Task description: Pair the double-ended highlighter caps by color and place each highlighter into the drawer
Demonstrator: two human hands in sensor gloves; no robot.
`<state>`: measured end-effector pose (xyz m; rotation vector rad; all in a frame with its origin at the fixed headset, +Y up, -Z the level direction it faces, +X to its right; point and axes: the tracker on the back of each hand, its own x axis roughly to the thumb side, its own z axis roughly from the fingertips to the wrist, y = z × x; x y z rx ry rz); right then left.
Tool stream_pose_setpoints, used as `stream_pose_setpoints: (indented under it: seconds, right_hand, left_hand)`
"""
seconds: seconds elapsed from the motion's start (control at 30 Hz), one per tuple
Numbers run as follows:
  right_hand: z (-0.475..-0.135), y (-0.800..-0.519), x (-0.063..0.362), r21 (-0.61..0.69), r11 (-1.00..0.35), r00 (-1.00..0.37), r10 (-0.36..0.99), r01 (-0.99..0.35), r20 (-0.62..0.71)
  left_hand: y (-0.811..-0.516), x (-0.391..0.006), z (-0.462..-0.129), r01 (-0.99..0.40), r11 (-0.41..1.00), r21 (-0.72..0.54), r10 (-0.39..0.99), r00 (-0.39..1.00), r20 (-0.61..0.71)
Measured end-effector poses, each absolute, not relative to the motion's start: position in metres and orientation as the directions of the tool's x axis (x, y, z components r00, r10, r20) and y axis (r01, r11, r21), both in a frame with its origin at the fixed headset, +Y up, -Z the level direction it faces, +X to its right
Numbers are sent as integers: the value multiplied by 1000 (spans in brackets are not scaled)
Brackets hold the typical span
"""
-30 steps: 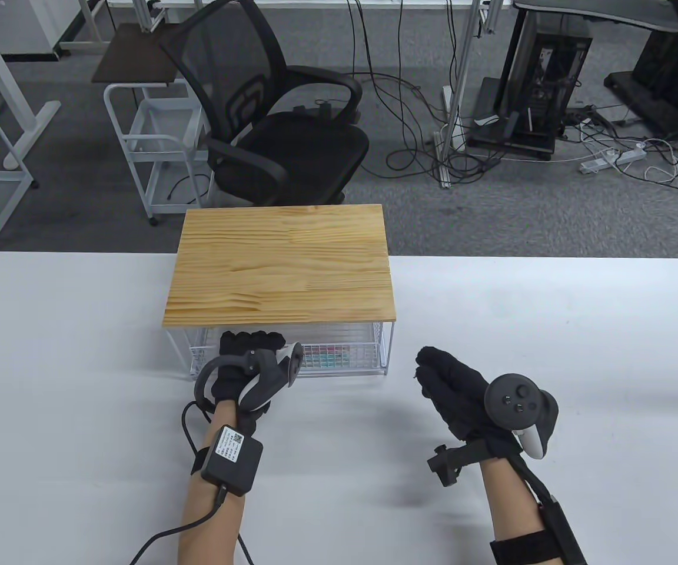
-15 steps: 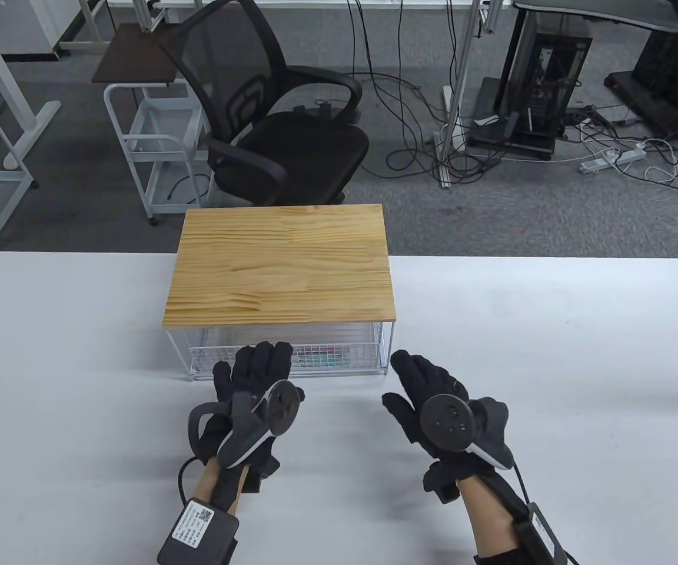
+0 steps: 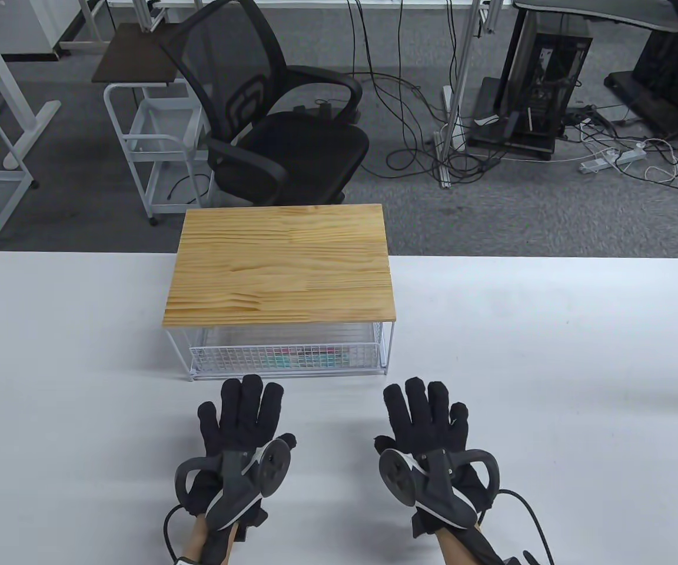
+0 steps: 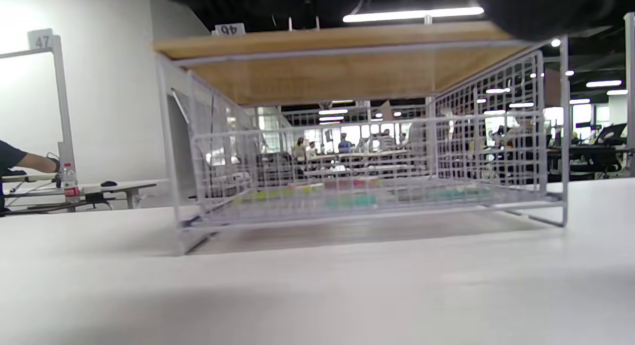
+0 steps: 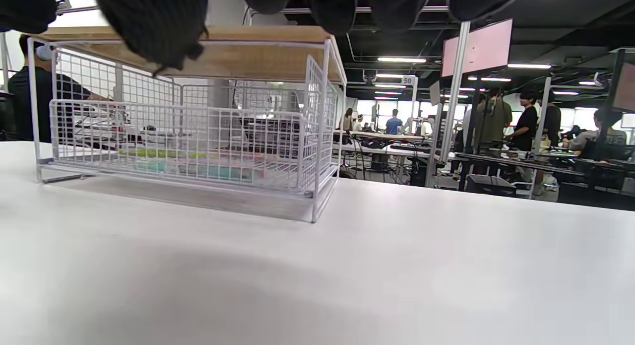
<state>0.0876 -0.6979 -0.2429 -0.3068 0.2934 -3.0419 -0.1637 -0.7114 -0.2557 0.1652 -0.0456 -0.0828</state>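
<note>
We reckon the job's basically done: the highlighters (image 3: pixel 303 358) lie inside the wire drawer (image 3: pixel 289 360), which looks pushed in under the wood top (image 3: pixel 283 265) at the far middle of the tabletop (image 3: pixel 551 353), and we see no loose pens or caps anywhere on the white surface. Our left hand (image 3: pixel 239 435) and right hand (image 3: pixel 427 435) rest flat just near of the drawer, fingers (image 3: pixel 251 394) straight and spread, holding nothing. Cap colours thru the mesh are too blurry to check, so whether each pair matches we can't tell; otherwise nothing's left.
</note>
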Motion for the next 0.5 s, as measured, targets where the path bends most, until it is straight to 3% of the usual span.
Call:
stream_pose_setpoints:
  seconds: [0.5]
  right_hand:
    - [-246,-711,89,-128,-990,-977,-85,61,195]
  left_hand:
    - [-719,-162,-253,70,987,145,-79,995,55]
